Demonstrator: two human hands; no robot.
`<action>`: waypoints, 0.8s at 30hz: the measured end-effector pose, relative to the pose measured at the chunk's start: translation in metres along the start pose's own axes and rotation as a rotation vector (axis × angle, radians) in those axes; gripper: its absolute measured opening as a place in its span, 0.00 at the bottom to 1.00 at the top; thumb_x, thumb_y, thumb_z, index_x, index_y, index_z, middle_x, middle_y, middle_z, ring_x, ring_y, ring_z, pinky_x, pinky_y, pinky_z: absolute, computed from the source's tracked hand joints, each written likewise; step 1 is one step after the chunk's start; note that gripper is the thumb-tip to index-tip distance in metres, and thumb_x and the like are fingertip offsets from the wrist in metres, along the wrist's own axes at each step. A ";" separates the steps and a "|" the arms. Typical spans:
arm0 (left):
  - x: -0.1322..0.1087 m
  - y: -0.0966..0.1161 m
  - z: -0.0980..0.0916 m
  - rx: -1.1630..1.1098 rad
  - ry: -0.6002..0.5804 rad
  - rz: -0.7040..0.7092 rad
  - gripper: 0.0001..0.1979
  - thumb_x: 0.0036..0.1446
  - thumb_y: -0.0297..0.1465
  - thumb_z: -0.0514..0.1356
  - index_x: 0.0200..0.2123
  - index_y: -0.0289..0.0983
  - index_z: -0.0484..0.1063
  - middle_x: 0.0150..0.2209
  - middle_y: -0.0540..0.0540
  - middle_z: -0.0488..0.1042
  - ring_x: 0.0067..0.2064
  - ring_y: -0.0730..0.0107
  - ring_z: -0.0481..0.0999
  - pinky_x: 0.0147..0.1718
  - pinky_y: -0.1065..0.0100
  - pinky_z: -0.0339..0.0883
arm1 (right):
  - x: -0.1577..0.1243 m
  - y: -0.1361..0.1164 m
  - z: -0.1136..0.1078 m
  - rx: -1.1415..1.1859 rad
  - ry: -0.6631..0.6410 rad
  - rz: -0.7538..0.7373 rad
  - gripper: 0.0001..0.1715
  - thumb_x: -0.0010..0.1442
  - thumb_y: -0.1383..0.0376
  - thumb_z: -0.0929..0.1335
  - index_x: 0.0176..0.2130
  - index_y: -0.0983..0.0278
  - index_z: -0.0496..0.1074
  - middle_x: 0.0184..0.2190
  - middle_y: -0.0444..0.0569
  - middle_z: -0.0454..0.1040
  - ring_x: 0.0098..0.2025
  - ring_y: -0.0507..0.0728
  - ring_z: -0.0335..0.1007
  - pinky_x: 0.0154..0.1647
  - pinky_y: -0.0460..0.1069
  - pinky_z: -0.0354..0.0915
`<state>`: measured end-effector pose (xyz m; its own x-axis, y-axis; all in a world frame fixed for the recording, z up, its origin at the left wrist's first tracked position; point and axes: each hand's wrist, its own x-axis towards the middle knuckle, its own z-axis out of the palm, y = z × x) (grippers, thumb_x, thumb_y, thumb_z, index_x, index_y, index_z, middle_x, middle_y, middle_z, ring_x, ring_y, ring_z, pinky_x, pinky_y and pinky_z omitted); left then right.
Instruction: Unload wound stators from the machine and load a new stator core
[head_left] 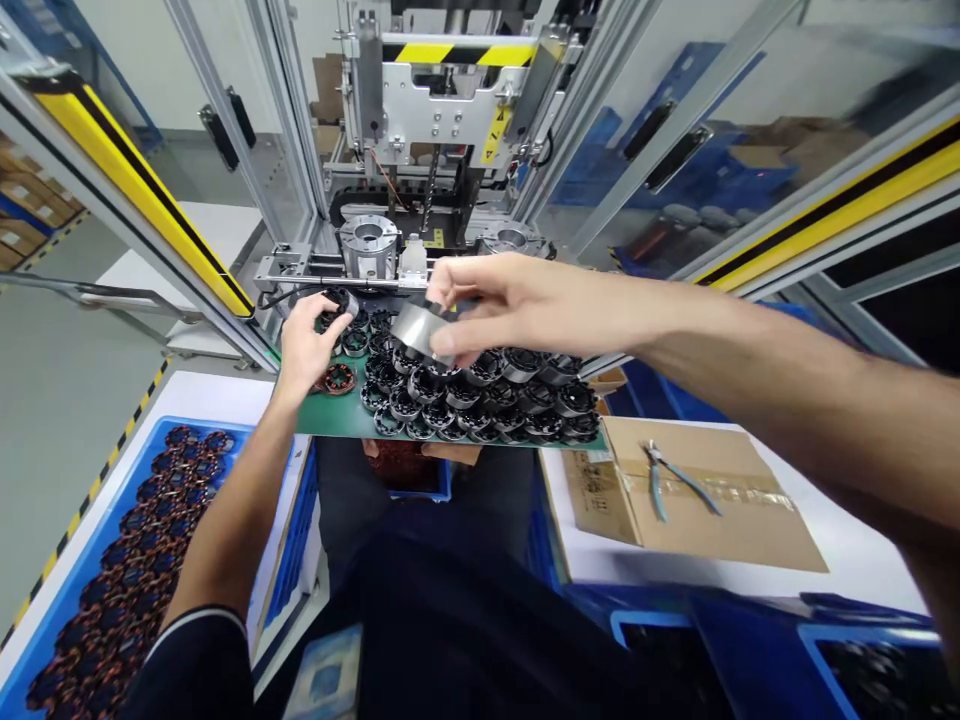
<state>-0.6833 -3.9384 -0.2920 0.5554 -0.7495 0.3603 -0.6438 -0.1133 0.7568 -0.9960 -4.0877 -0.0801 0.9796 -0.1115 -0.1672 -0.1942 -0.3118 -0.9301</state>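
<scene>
My right hand (499, 300) reaches in from the right and holds a shiny metal ring housing (417, 329) just above the parts on a green board (335, 419). My left hand (306, 342) rests at the board's left end, its fingers on a small dark round part (337, 299). A copper-wound stator (337, 378) lies just right of that hand. Several dark ring-shaped motor parts (487, 395) cover the board's middle and right.
Behind the board stands a press machine (442, 110) with two round metal fixtures (369, 243). A blue tray of copper-wound stators (127, 580) sits lower left. A flat cardboard box (720, 500) with blue-handled pliers (660, 475) lies at right. Yellow guard rails (142, 185) flank both sides.
</scene>
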 end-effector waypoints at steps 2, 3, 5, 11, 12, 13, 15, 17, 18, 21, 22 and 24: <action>-0.013 0.020 -0.004 -0.167 0.014 0.009 0.23 0.72 0.55 0.72 0.48 0.42 0.76 0.48 0.42 0.83 0.49 0.55 0.81 0.58 0.53 0.79 | -0.022 -0.001 0.004 0.074 0.037 0.050 0.38 0.69 0.48 0.88 0.64 0.57 0.73 0.51 0.48 0.82 0.42 0.57 0.87 0.45 0.53 0.87; -0.020 0.031 -0.006 -0.235 0.009 0.013 0.27 0.72 0.60 0.71 0.48 0.43 0.74 0.45 0.44 0.82 0.44 0.59 0.80 0.51 0.58 0.79 | -0.029 -0.001 0.005 0.095 0.046 0.063 0.44 0.70 0.48 0.87 0.72 0.56 0.71 0.51 0.48 0.82 0.42 0.58 0.88 0.43 0.53 0.87; -0.037 0.054 -0.009 -0.393 -0.035 0.001 0.31 0.73 0.65 0.71 0.49 0.43 0.73 0.44 0.45 0.83 0.42 0.63 0.82 0.46 0.61 0.79 | -0.037 0.003 0.005 0.107 0.035 0.053 0.51 0.71 0.44 0.86 0.80 0.53 0.72 0.49 0.47 0.81 0.40 0.57 0.87 0.40 0.52 0.87; -0.078 0.111 -0.018 -0.779 -0.195 -0.096 0.29 0.71 0.58 0.81 0.45 0.42 0.77 0.35 0.50 0.79 0.35 0.70 0.78 0.37 0.70 0.71 | -0.040 0.014 -0.001 0.173 -0.007 0.029 0.37 0.73 0.45 0.86 0.71 0.57 0.84 0.45 0.47 0.84 0.37 0.53 0.83 0.36 0.47 0.82; -0.082 0.117 -0.020 -0.779 -0.206 -0.079 0.28 0.71 0.58 0.81 0.45 0.42 0.77 0.35 0.50 0.79 0.34 0.71 0.77 0.37 0.70 0.70 | -0.040 0.014 -0.002 0.201 -0.005 0.018 0.38 0.73 0.45 0.86 0.71 0.57 0.84 0.45 0.46 0.84 0.37 0.52 0.83 0.35 0.46 0.81; -0.085 0.121 -0.021 -0.783 -0.218 -0.061 0.28 0.72 0.57 0.81 0.45 0.42 0.77 0.35 0.50 0.79 0.34 0.70 0.77 0.37 0.69 0.69 | -0.041 0.015 -0.003 0.218 -0.002 0.015 0.39 0.72 0.45 0.87 0.71 0.57 0.83 0.45 0.46 0.85 0.36 0.52 0.83 0.35 0.46 0.81; -0.088 0.127 -0.022 -0.783 -0.239 -0.056 0.28 0.72 0.58 0.80 0.45 0.42 0.77 0.37 0.49 0.81 0.36 0.68 0.78 0.39 0.67 0.69 | -0.043 0.015 -0.006 0.202 0.008 0.048 0.42 0.70 0.44 0.87 0.73 0.55 0.81 0.46 0.45 0.85 0.37 0.52 0.85 0.37 0.46 0.83; -0.090 0.131 -0.023 -0.773 -0.243 -0.093 0.30 0.71 0.60 0.80 0.46 0.42 0.77 0.38 0.48 0.82 0.37 0.65 0.77 0.41 0.65 0.70 | -0.045 0.016 -0.009 0.143 0.018 0.101 0.46 0.68 0.43 0.87 0.75 0.53 0.80 0.46 0.45 0.86 0.38 0.54 0.87 0.39 0.48 0.85; -0.091 0.131 -0.023 -0.765 -0.244 -0.118 0.31 0.70 0.61 0.80 0.46 0.42 0.77 0.38 0.48 0.82 0.37 0.64 0.77 0.41 0.64 0.69 | -0.047 0.017 -0.010 0.115 0.024 0.121 0.47 0.67 0.42 0.87 0.76 0.51 0.80 0.46 0.45 0.86 0.38 0.55 0.87 0.40 0.49 0.86; -0.093 0.129 -0.020 -0.735 -0.242 -0.165 0.33 0.68 0.64 0.80 0.45 0.43 0.77 0.35 0.47 0.80 0.37 0.61 0.78 0.40 0.62 0.68 | -0.049 0.021 -0.015 0.089 0.042 0.132 0.49 0.65 0.40 0.87 0.76 0.50 0.79 0.45 0.44 0.86 0.39 0.57 0.89 0.41 0.51 0.88; -0.094 0.127 -0.019 -0.724 -0.240 -0.175 0.33 0.68 0.64 0.80 0.45 0.43 0.76 0.35 0.47 0.79 0.37 0.60 0.78 0.40 0.62 0.69 | -0.048 0.023 -0.019 0.094 0.054 0.126 0.49 0.65 0.42 0.88 0.75 0.51 0.79 0.46 0.44 0.86 0.40 0.57 0.89 0.42 0.52 0.88; -0.096 0.123 -0.017 -0.715 -0.225 -0.210 0.32 0.67 0.64 0.81 0.46 0.43 0.76 0.37 0.47 0.80 0.39 0.59 0.81 0.42 0.61 0.73 | -0.045 0.029 -0.033 0.108 0.134 0.103 0.48 0.61 0.46 0.90 0.72 0.54 0.80 0.48 0.46 0.86 0.43 0.58 0.89 0.47 0.53 0.90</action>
<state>-0.8069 -3.8696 -0.2247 0.4591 -0.8817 0.1087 0.0015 0.1232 0.9924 -1.0471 -4.1233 -0.0891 0.9379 -0.2644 -0.2246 -0.2789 -0.1898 -0.9414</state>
